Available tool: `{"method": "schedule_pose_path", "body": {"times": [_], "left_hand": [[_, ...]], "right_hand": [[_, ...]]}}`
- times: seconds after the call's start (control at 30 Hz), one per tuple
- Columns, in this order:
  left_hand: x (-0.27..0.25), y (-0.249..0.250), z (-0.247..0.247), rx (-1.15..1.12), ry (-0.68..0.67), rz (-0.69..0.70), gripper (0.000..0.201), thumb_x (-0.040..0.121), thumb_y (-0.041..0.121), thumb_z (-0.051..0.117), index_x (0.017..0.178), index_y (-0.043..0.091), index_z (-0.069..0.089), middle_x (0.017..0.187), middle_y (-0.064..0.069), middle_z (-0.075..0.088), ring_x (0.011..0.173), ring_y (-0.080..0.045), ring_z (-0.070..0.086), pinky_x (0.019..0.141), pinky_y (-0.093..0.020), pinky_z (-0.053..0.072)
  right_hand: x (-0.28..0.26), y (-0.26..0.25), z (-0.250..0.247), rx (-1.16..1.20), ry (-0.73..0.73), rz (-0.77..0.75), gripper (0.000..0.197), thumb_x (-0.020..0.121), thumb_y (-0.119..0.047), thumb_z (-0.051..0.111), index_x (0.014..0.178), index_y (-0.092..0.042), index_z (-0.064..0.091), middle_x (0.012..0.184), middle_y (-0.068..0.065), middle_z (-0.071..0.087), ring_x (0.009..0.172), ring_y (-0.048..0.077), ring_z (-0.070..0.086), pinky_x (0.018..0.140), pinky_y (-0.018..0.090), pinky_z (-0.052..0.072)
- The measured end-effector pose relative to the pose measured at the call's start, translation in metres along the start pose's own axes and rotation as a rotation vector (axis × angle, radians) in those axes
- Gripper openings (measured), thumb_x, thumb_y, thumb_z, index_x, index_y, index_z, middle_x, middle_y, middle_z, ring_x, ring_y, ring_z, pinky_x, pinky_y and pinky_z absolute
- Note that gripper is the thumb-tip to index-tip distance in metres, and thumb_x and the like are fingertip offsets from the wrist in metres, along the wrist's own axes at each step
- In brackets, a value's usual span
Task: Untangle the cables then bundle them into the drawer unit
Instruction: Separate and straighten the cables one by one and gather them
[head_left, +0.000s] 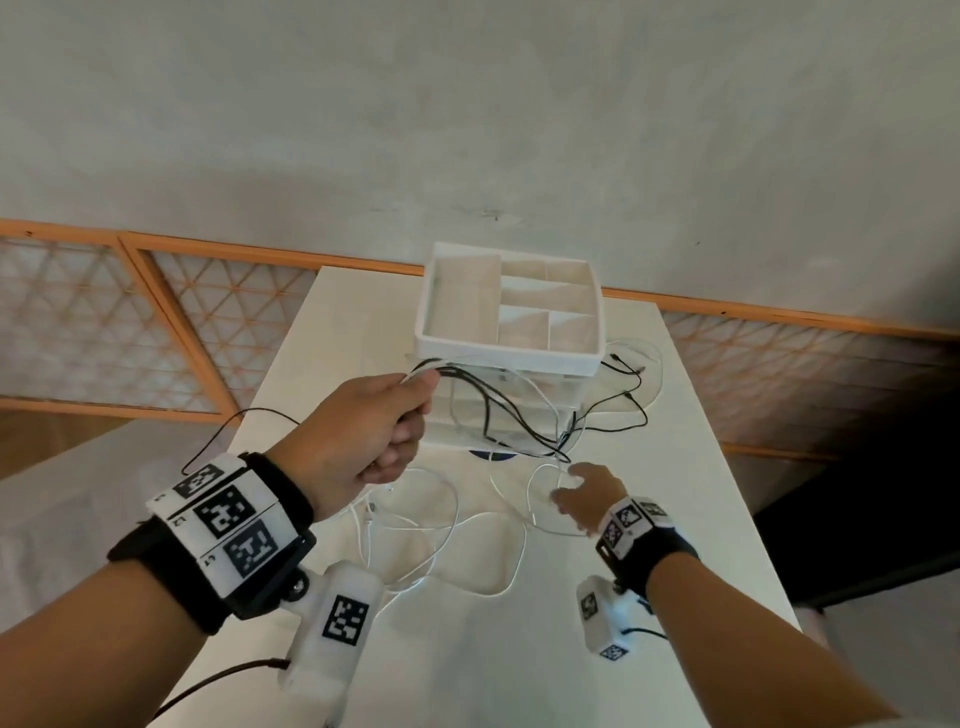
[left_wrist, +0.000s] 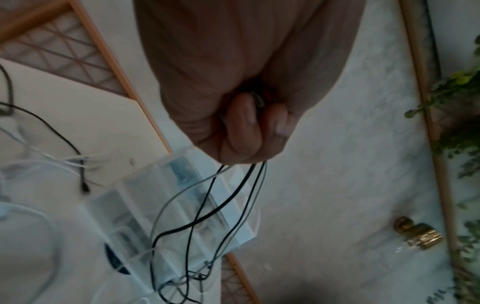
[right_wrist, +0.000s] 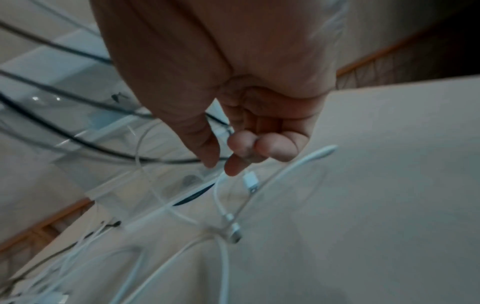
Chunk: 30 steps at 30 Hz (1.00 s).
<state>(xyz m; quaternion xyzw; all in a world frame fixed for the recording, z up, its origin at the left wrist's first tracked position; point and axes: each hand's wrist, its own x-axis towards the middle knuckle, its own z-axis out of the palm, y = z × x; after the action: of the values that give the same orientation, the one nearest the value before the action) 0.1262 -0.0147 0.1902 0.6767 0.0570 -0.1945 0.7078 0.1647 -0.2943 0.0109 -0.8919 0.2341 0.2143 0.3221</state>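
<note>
My left hand (head_left: 410, 410) is raised in front of the drawer unit and grips a bunch of black and white cables (head_left: 488, 410). They hang from the fist (left_wrist: 246, 133) as thin strands (left_wrist: 233, 195) down to a tangle at the unit's base. The white drawer unit (head_left: 504, 354) has a divided open tray on top and clear drawers (left_wrist: 182, 205) below. My right hand (head_left: 582, 493) is low over the table. Its thumb and forefinger (right_wrist: 223, 164) pinch a thin white cable (right_wrist: 219, 197) beside a white USB plug (right_wrist: 250, 181). More white cables (head_left: 441, 519) loop loosely across the table.
The white table (head_left: 649, 519) is narrow, with floor on both sides. Black cable ends (head_left: 628, 395) lie to the right of the unit. A dark disc (head_left: 493, 456) shows at the unit's base. An orange-framed lattice panel (head_left: 171, 322) runs behind.
</note>
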Motion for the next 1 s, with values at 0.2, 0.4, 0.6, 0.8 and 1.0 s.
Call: {"method": "schedule_pose_path", "body": {"times": [0.2,0.4,0.6,0.8,1.0], "left_hand": [[-0.001,0.027,0.016,-0.108,-0.025,0.112,0.03,0.101,0.032,0.051,0.077,0.014,0.048,0.052,0.003,0.033,0.039,-0.01,0.027,0.039,-0.021,0.017],[0.018,0.0,-0.008,-0.013,0.272,-0.016,0.022,0.1,0.02,0.051,0.079,0.012,0.05,0.063,-0.003,0.052,0.04,-0.01,0.035,0.035,-0.019,0.025],[0.026,-0.013,-0.004,0.06,0.216,0.0,0.022,0.101,0.018,0.05,0.082,0.009,0.053,0.071,-0.009,0.061,0.048,-0.014,0.041,0.041,-0.023,0.031],[0.024,-0.011,0.019,0.293,-0.029,0.094,0.019,0.104,0.028,0.045,0.1,0.013,0.057,0.098,-0.011,0.074,0.083,-0.03,0.072,0.073,-0.043,0.056],[0.018,-0.023,0.021,0.375,-0.255,-0.012,0.03,0.105,0.035,0.041,0.1,0.006,0.049,0.074,-0.011,0.056,0.053,-0.025,0.056,0.062,-0.044,0.06]], "right_hand": [[-0.015,-0.025,0.019,0.269,0.014,-0.037,0.016,0.092,-0.024,0.059,0.093,-0.015,0.072,0.077,0.003,0.076,0.044,0.018,0.057,0.048,0.024,0.05],[-0.065,-0.047,-0.023,0.39,0.069,-0.494,0.017,0.072,-0.026,0.058,0.077,-0.023,0.073,0.081,0.007,0.075,0.06,0.017,0.067,0.059,0.025,0.048],[-0.113,-0.062,-0.041,0.357,0.02,-0.723,0.028,0.095,0.003,0.05,0.097,-0.021,0.065,0.084,0.007,0.07,0.051,0.019,0.065,0.056,0.03,0.05],[-0.139,-0.08,-0.03,-0.097,-0.001,-1.021,0.014,0.09,-0.004,0.057,0.095,-0.016,0.06,0.08,-0.009,0.075,0.066,-0.001,0.065,0.061,0.016,0.043],[-0.134,-0.097,-0.041,0.007,0.354,-0.897,0.02,0.079,-0.027,0.08,0.076,-0.02,0.061,0.058,-0.009,0.06,0.052,0.004,0.054,0.055,0.016,0.043]]}}
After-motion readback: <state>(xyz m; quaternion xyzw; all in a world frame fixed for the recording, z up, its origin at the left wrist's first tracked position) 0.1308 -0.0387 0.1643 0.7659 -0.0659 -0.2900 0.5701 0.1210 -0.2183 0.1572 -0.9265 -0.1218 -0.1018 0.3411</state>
